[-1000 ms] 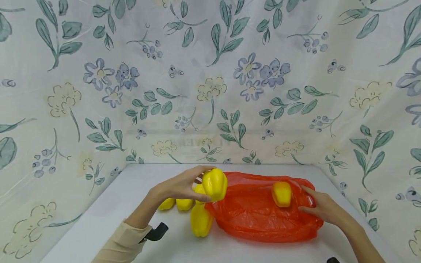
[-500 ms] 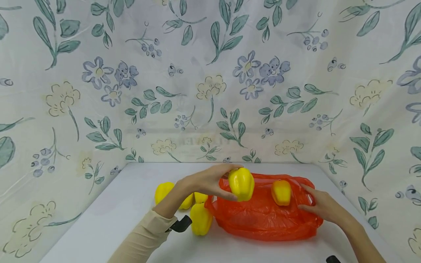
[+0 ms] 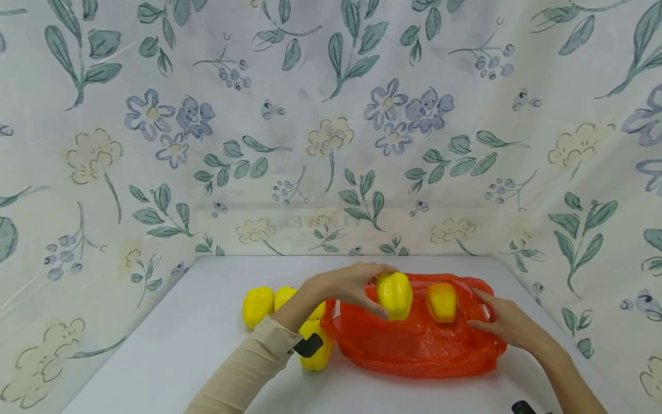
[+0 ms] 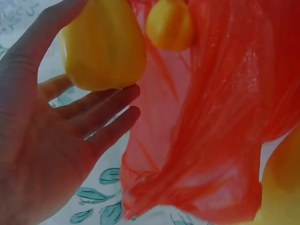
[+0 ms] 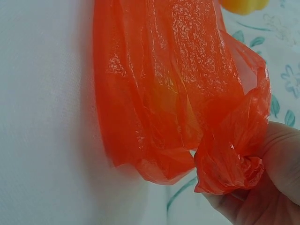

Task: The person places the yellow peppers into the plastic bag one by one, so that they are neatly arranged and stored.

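My left hand (image 3: 357, 287) grips a yellow bell pepper (image 3: 395, 296) between thumb and fingers, over the left part of a red plastic bag (image 3: 414, 345). In the left wrist view the held pepper (image 4: 104, 47) sits above the bag's open side. Another bell pepper (image 3: 442, 302), yellow with an orange tint, lies inside the bag. At the bag's right end my right hand (image 3: 509, 323) pinches the bunched plastic. The right wrist view shows that bunched red bag handle (image 5: 229, 164) in the hand (image 5: 276, 178).
Several yellow bell peppers (image 3: 258, 307) stand on the white table (image 3: 207, 345) left of the bag, partly hidden by my left forearm. One front pepper (image 3: 316, 359) is close to the bag's left edge. A floral curtain (image 3: 331, 172) hangs behind the table.
My left hand has carried its pepper rightward, from the bag's left edge to over the bag, dipping slightly at the end. My right hand has stayed on the bag.
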A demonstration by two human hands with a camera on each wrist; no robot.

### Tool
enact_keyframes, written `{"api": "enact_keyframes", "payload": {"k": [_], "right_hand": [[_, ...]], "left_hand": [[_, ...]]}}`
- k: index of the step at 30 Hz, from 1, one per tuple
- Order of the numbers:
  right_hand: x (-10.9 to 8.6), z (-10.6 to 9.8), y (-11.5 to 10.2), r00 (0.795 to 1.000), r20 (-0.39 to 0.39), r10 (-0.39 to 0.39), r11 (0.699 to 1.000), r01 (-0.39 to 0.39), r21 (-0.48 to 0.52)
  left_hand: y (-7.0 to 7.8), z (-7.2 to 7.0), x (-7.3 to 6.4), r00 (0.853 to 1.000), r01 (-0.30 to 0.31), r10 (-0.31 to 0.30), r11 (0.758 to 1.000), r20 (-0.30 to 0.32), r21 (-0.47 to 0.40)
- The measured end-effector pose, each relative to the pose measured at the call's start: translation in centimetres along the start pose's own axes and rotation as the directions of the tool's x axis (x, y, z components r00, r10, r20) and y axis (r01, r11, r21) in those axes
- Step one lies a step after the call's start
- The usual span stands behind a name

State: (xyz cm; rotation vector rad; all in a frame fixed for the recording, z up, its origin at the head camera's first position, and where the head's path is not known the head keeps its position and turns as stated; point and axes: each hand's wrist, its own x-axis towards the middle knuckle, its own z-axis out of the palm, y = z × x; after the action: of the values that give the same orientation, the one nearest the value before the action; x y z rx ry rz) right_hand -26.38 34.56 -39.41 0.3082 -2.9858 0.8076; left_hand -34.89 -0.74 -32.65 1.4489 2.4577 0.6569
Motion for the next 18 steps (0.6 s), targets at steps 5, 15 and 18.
{"api": "enact_keyframes", "payload": {"k": [5, 15, 18], "right_hand": [[0.0, -0.1, -0.1, 1.0, -0.003, -0.007, 1.0, 0.007, -0.009], [0.0, -0.1, 0.0, 1.0, -0.009, -0.008, 1.0, 0.008, -0.006], [0.0, 0.0, 0.1, 1.0, -0.006, 0.001, 1.0, -0.001, -0.006]], "left_hand": [[-0.3, 0.6, 1.4, 0.996, 0.084, -0.086, 0.995, 0.039, 0.055], [0.6, 1.3, 4.4, 0.979, 0.154, -0.174, 0.973, 0.104, 0.169], [0.6, 1.9, 5.0, 0.965, 0.188, -0.218, 0.963, 0.145, 0.194]]}}
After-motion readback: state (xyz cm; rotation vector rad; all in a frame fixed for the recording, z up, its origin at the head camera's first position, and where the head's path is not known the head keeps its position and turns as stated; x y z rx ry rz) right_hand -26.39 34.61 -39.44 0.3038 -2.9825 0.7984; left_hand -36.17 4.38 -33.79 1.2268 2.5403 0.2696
